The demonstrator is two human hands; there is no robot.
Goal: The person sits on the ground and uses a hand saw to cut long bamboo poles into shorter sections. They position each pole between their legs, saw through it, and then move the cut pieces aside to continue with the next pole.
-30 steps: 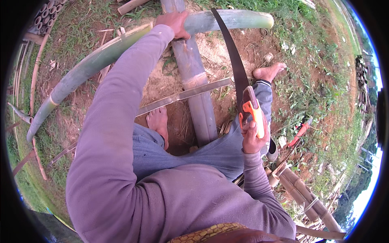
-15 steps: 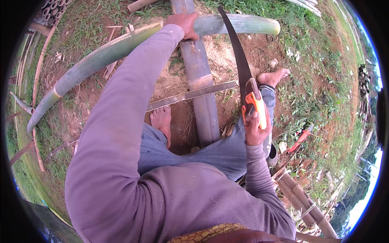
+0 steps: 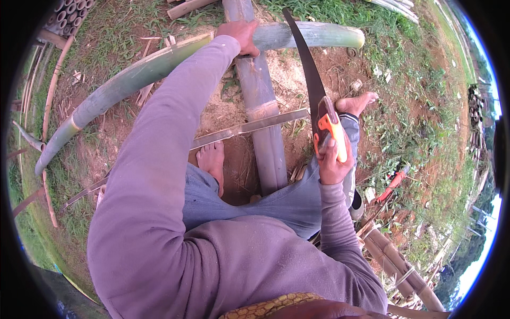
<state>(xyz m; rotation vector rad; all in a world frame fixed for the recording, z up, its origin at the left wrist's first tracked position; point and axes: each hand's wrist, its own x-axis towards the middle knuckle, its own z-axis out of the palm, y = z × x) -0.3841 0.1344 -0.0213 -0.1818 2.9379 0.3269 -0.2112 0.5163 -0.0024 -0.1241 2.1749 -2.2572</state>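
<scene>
A long green bamboo pole (image 3: 135, 74) lies across a thicker grey bamboo log (image 3: 260, 90) that runs away from me between my legs. My left hand (image 3: 240, 36) grips the green pole where the two cross. In my right hand (image 3: 334, 162) is a handsaw (image 3: 306, 61) with an orange handle, held by that handle. Its long dark blade points up and away, and its far part overlaps the pole to the right of my left hand. I cannot tell whether the teeth touch the pole.
A split bamboo strip (image 3: 249, 126) crosses the log near my bare left foot (image 3: 211, 164). My other foot (image 3: 358, 103) rests at the right. A red-handled tool (image 3: 392, 186) lies on the grass, above tied bamboo (image 3: 396, 260). Cut bamboo tubes (image 3: 69, 18) are stacked at the far left.
My right hand and the saw have shifted slightly, with the handle a little nearer to me. My left hand stays on the green pole.
</scene>
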